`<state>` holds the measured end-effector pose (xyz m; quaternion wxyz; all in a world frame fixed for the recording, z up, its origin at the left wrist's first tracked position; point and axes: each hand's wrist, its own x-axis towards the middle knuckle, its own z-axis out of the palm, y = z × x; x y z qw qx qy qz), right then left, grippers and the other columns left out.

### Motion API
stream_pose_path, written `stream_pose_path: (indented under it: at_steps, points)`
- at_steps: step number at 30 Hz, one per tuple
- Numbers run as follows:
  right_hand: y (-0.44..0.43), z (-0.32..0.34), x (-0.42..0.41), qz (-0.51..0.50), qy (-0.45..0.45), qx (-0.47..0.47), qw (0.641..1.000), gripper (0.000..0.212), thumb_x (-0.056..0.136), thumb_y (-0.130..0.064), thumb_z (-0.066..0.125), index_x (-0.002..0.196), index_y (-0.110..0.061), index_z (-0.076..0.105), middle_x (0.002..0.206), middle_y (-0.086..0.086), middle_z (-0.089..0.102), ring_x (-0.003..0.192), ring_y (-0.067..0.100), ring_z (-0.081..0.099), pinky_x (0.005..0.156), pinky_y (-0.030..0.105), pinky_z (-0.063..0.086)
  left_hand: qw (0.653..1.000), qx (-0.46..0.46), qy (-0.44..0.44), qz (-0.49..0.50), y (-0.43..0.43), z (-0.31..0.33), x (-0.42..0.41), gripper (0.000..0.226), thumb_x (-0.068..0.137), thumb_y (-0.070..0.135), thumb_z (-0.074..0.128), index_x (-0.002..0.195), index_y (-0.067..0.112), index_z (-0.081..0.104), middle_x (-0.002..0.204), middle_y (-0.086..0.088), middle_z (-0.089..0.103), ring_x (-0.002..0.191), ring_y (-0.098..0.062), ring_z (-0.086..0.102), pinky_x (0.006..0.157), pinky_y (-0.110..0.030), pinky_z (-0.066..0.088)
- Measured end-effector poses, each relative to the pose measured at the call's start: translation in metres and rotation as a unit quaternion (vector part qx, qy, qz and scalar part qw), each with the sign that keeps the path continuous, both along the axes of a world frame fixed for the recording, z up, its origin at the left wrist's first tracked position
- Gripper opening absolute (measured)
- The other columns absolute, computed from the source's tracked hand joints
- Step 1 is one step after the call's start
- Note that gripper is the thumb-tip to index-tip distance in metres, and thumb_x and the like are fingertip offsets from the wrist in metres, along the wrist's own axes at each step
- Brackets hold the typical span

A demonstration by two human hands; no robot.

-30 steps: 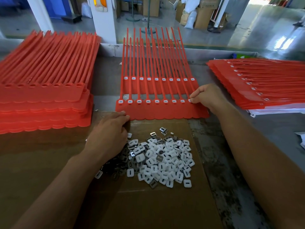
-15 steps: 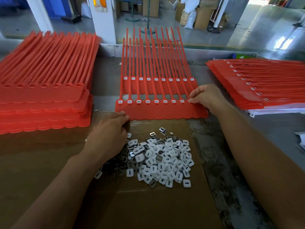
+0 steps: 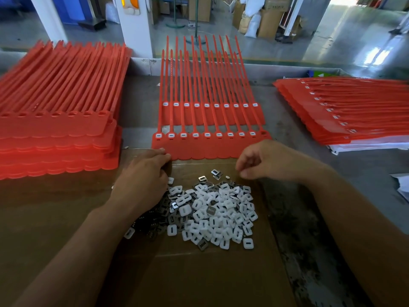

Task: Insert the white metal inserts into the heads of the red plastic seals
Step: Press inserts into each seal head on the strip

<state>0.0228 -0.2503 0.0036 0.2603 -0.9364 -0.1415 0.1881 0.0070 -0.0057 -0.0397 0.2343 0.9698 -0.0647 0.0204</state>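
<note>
R hand point(image 3: 265, 160) is pulled back from seal strip point(image 3: 210, 149) to insert pile point(image 3: 221, 213) on cardboard point(image 3: 199, 273), fingers curled, hold unclear | L hand point(image 3: 143, 178) laid flat at strip edge | end head point(image 3: 263, 132) seems unfilled; pick expected.

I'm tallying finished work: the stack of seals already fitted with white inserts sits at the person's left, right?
No. The head view shows the fitted stack at the person's right; the left stack has empty heads.

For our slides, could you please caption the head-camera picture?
Right hand hovers over white inserts piled on cardboard, left hand rests at the pile's edge; the rightmost head of the front seals is empty.
</note>
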Motion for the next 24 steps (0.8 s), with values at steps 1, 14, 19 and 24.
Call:
stream_pose_path:
  at_steps: [1, 14, 19, 24]
  points:
    - [0.000, 0.000, -0.003, 0.010, 0.017, -0.011, 1.000, 0.015, 0.079, -0.017, 0.071, 0.080, -0.030, 0.064, 0.079, -0.013, 0.065, 0.069, -0.007, 0.056, 0.069, 0.012, 0.043, 1.000, 0.000, 0.000, 0.000, 0.000, 0.000, 0.000, 0.046, 0.089, 0.007, 0.043, 0.133, 0.018, 0.047, 0.145, 0.006, 0.036, 0.132, -0.014, 0.032, 0.109, -0.031, 0.023]
    - [-0.001, -0.007, -0.014, 0.006, -0.015, -0.051, 0.999, 0.015, 0.077, -0.023, 0.074, 0.071, -0.030, 0.062, 0.072, -0.016, 0.062, 0.063, -0.012, 0.053, 0.058, 0.003, 0.040, 1.000, 0.005, -0.003, -0.004, 0.000, 0.000, 0.000, 0.046, 0.089, 0.007, 0.043, 0.133, 0.017, 0.048, 0.145, 0.005, 0.037, 0.133, -0.015, 0.032, 0.110, -0.031, 0.023]
    - [-0.007, -0.005, -0.013, -0.024, 0.003, 0.010, 1.000, 0.012, 0.082, -0.018, 0.068, 0.074, -0.026, 0.063, 0.071, -0.011, 0.066, 0.064, -0.009, 0.058, 0.059, 0.008, 0.044, 1.000, 0.003, 0.001, -0.002, 0.000, 0.001, 0.000, 0.045, 0.089, 0.007, 0.042, 0.133, 0.018, 0.047, 0.145, 0.005, 0.036, 0.133, -0.015, 0.032, 0.110, -0.034, 0.024]
    - [-0.016, -0.009, -0.005, -0.135, -0.017, 0.129, 0.982, 0.015, 0.090, -0.010, 0.057, 0.077, -0.017, 0.053, 0.071, -0.001, 0.067, 0.057, 0.002, 0.063, 0.056, 0.018, 0.048, 1.000, 0.006, 0.002, -0.002, 0.000, 0.001, -0.001, 0.045, 0.090, 0.008, 0.042, 0.134, 0.018, 0.046, 0.146, 0.005, 0.036, 0.133, -0.015, 0.031, 0.109, -0.032, 0.023]
